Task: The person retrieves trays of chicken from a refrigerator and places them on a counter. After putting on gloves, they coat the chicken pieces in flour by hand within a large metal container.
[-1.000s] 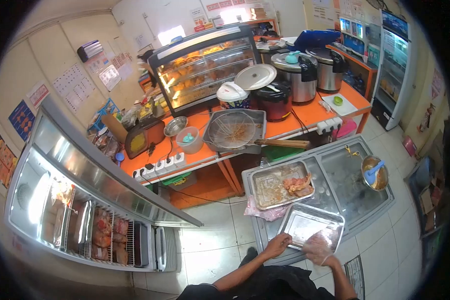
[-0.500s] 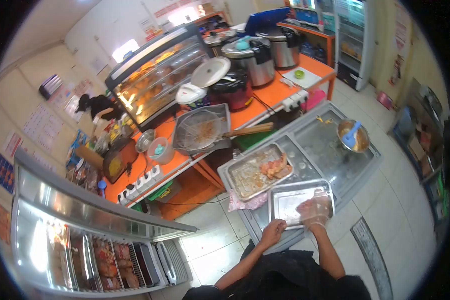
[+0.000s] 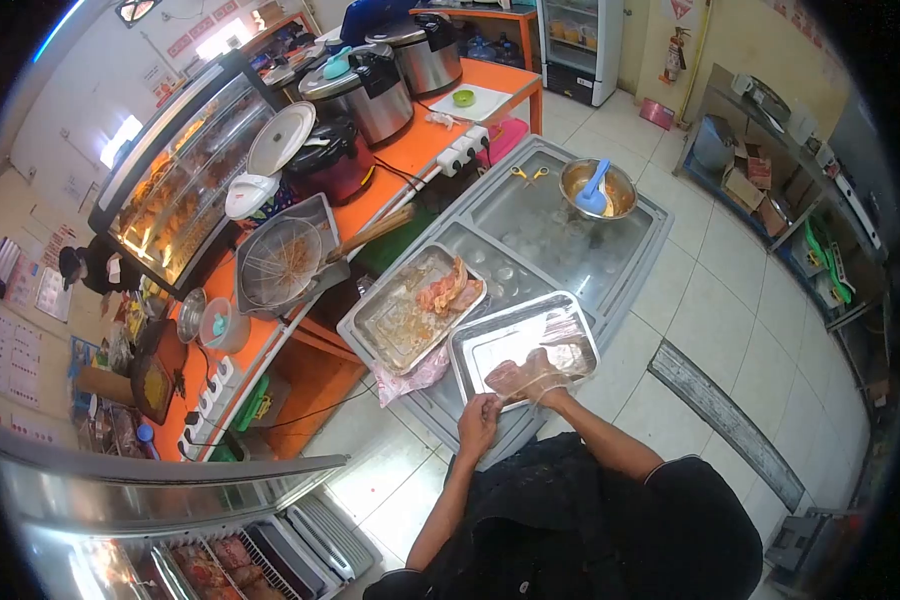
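My left hand [image 3: 478,420] is closed at the near left edge of an empty metal tray [image 3: 467,368]; what its fingers pinch is too small to make out. Over the near part of that tray is my right hand [image 3: 530,378], in a clear loose plastic glove, its fingers apart and nothing seen in them. Just beyond, a second metal tray [image 3: 385,335] carries raw meat [image 3: 450,290] at its right side and wet brownish residue. Both trays rest on a grey lidded surface [image 3: 545,255], with a pink plastic bag [image 3: 413,380] under the second tray's near edge.
A metal bowl [image 3: 622,190] with a blue scoop [image 3: 592,190] and yellow scissors [image 3: 530,176] lie farther back. The orange counter [image 3: 395,178] holds cookers, a strainer [image 3: 282,262] and a food display case [image 3: 185,180]. At left are a person in dark clothing [image 3: 105,265] and an open fridge [image 3: 170,485].
The view has swung to the right, bringing more of the right-hand shelves into sight. My gloved hand has moved toward the tray's near left side, closer to my left hand.
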The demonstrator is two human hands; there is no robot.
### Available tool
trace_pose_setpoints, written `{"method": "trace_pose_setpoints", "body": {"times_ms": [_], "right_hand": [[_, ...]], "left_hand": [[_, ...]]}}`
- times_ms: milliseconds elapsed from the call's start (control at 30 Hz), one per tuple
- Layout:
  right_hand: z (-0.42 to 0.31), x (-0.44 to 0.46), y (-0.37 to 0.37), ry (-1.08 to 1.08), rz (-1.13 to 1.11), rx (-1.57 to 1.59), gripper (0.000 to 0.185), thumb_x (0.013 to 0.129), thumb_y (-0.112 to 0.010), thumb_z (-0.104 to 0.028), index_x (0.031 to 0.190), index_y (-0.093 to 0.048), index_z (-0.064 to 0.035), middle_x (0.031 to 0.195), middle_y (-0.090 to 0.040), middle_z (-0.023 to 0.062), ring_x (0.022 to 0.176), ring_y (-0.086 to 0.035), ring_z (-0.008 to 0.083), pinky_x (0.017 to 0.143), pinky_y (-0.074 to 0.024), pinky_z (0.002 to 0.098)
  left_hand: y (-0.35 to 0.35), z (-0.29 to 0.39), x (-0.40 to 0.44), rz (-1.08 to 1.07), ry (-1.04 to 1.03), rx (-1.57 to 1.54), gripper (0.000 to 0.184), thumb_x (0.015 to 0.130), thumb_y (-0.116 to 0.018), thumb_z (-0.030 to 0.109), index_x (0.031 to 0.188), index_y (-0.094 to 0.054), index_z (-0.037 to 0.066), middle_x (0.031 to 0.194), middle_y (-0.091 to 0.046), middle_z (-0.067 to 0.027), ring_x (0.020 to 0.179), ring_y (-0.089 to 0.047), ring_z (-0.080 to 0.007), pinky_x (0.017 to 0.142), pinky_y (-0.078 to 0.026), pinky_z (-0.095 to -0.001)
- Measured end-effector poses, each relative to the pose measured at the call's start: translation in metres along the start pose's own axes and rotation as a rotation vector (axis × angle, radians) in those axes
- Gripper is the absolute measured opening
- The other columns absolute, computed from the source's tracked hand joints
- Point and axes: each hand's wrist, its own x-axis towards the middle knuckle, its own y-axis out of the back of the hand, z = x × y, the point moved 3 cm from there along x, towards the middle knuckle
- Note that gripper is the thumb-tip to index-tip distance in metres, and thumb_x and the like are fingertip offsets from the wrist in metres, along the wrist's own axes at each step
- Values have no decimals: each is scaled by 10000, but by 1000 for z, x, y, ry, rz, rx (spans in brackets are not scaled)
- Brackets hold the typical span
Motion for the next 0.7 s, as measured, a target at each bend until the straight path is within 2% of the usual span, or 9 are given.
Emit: {"method": "trace_pose_setpoints", "body": {"times_ms": [67,100,167,267,300,367,500,600,700], "right_hand": [[-9,-8,22,318,-98,-45,401,942,-438,-374,1298,-530,-216,1302,-531,30,1175,-505,231,984,-390,413],[-3,-5,14,316,-96,-45,401,942,-438,-374,1298,-530,-216,1302,-531,30,1175,-505,231,984,-390,413],[3,0,-3,530,-104,399,434,942,-437,-383,1328,-510,-197,1371,-494,18,1253,-449,247,1064,-325,376],[-21,-26,49,439,-259,504,453,936,-443,-371,1339,-497,-172,1369,-492,34,1312,-395,244,1109,-276,358],[-28,-30,56,445,-257,501,453,936,-443,-371,1339,-497,-172,1369,-492,34,1312,-395,244,1109,-276,358],[-41,-33,63,516,-74,-56,461,927,-464,-349,1342,-488,-150,1390,-465,81,1324,-378,268,1127,-255,373],[-56,0,23,569,-81,-32,419,922,-470,-339,1286,-535,-142,1345,-491,142,1297,-406,307,1125,-248,407],[-63,3,22,354,-206,214,349,887,-524,-347,1154,-609,-139,1213,-569,184,1153,-527,360,983,-419,445],[-57,20,-7,463,-226,289,328,863,-565,-316,1124,-622,-126,1162,-603,171,1100,-563,346,900,-469,437]], "left_hand": [[1,0,0,5,14,3,209,889,-610,243,989,-619,59,871,-618,-94,789,-609,-242,724,-474,-341],[0,0,0,8,27,3,211,888,-613,240,993,-616,57,874,-619,-93,787,-608,-243,722,-474,-339],[0,1,0,14,12,22,212,887,-615,236,994,-613,54,865,-612,-94,782,-604,-241,717,-472,-341],[1,3,1,24,-4,50,217,886,-619,236,991,-606,47,843,-593,-96,763,-589,-236,702,-466,-345],[1,4,0,25,-2,59,222,886,-621,240,987,-603,43,831,-581,-97,750,-579,-234,693,-462,-347],[3,5,0,33,-3,39,218,889,-619,240,980,-604,43,821,-572,-97,739,-567,-234,684,-457,-346],[5,7,-3,53,-21,2,182,900,-606,225,947,-604,49,809,-559,-84,714,-541,-221,664,-449,-331],[4,6,-4,58,-35,-62,178,905,-605,227,939,-601,53,806,-562,-62,714,-535,-195,665,-449,-314],[5,7,-4,114,-39,-118,174,904,-608,224,933,-603,52,797,-564,-55,709,-534,-185,669,-450,-305]]}}
